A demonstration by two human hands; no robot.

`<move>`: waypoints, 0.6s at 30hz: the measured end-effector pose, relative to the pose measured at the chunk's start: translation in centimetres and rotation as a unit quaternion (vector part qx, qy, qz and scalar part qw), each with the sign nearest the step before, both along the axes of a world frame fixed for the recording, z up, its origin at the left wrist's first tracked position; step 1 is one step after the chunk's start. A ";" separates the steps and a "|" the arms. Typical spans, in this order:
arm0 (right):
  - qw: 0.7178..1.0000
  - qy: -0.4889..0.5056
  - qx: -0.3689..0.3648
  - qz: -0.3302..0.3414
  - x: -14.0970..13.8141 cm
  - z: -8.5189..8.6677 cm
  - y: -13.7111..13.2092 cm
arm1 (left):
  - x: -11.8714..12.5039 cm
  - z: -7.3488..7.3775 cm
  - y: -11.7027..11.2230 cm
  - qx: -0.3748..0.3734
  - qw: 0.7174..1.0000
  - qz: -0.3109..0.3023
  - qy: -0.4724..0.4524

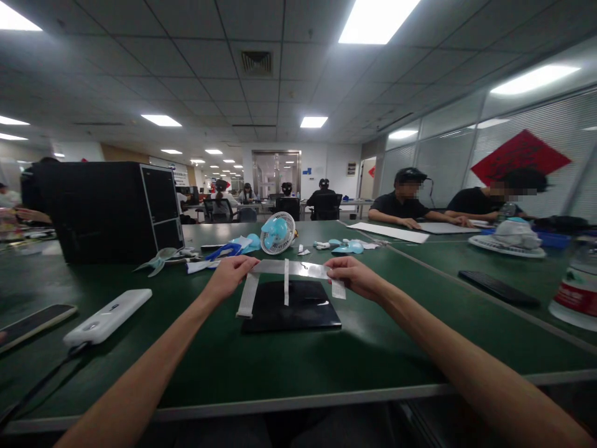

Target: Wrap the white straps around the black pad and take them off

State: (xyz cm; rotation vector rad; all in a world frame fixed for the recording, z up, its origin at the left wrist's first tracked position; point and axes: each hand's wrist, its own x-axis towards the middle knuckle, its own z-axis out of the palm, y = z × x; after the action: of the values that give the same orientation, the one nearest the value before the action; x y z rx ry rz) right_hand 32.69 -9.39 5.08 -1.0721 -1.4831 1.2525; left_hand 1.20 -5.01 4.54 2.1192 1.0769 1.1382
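A silvery-white flat ribbon cable [305, 269] is stretched level between my two hands. My left hand [229, 277] pinches its left end, from which a ribbed length with a connector hangs down. At the other end my right hand [355, 275] is closed on the cable, and a short ribbed tail dangles below the fingers. A narrow white strip [286, 283] hangs from the cable's middle. Beneath it, a glossy black flat plate [298, 314] lies on the green table [280, 367].
Behind the plate are a small fan with blue blades [277, 233] and scattered blue and white pieces [349, 246]. To the left are a black computer case [102, 211], a white power bank [108, 316] and a phone [37, 323]. A bottle [578, 289] stands right; co-workers sit beyond.
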 end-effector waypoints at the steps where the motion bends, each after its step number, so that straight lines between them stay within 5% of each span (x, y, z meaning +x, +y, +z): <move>1: 1.000 0.001 -0.005 0.008 -0.1 -0.1 0.0 | 0.1 0.0 -0.2 -0.001 1.000 -0.003 0.007; 6: 1.000 0.004 -0.017 0.018 -0.3 0.0 -0.3 | 0.2 -0.2 -0.2 -0.042 0.999 -0.026 0.003; 11: 0.997 -0.021 -0.055 0.051 0.0 -0.2 -0.7 | -0.3 -1.0 0.1 -0.211 0.971 -0.105 -0.030; 18: 0.964 -0.214 -0.127 0.093 0.4 -1.8 -0.3 | -0.5 -2.9 0.2 -0.325 0.926 -0.159 0.102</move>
State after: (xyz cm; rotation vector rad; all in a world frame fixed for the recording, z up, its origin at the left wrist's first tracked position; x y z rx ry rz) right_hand 33.05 -9.73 3.31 -1.4719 -1.8145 1.4330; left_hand 0.66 -4.85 1.61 1.7937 0.9731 0.3353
